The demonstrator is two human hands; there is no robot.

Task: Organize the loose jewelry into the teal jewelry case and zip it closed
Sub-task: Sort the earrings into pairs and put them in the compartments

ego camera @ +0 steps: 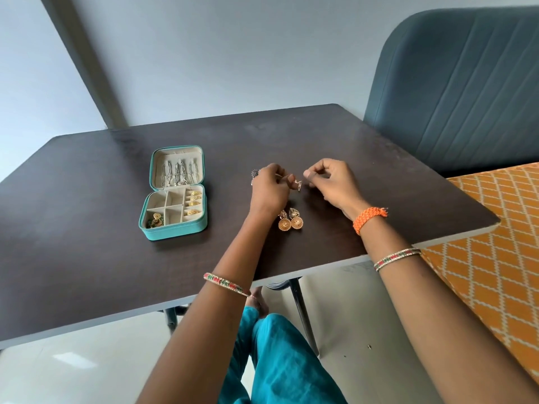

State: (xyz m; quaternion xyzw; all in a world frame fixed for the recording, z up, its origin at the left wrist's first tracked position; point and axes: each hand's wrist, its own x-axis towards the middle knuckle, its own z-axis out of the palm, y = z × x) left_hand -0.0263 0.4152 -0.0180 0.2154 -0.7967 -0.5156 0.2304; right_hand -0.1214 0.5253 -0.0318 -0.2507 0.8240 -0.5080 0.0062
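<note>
The teal jewelry case (pixel 175 228) lies open on the dark table (pixel 87 243), left of my hands. Chains hang in its lid; gold rings and a gold-green earring sit in its compartments. My left hand (pixel 269 189) pinches a small earring (pixel 297 183) by its thin post. My right hand (pixel 329 182) is just to the right, fingertips pinched together on something too small to make out. A pair of gold dome earrings (pixel 290 220) lies on the table below my hands. A dark ornate piece (pixel 254 174) peeks out behind my left hand.
A blue-grey upholstered chair (pixel 455 91) stands behind the table's right side. An orange patterned cloth (pixel 490 258) covers a surface at the right. The table's near edge runs diagonally above my teal-clad legs.
</note>
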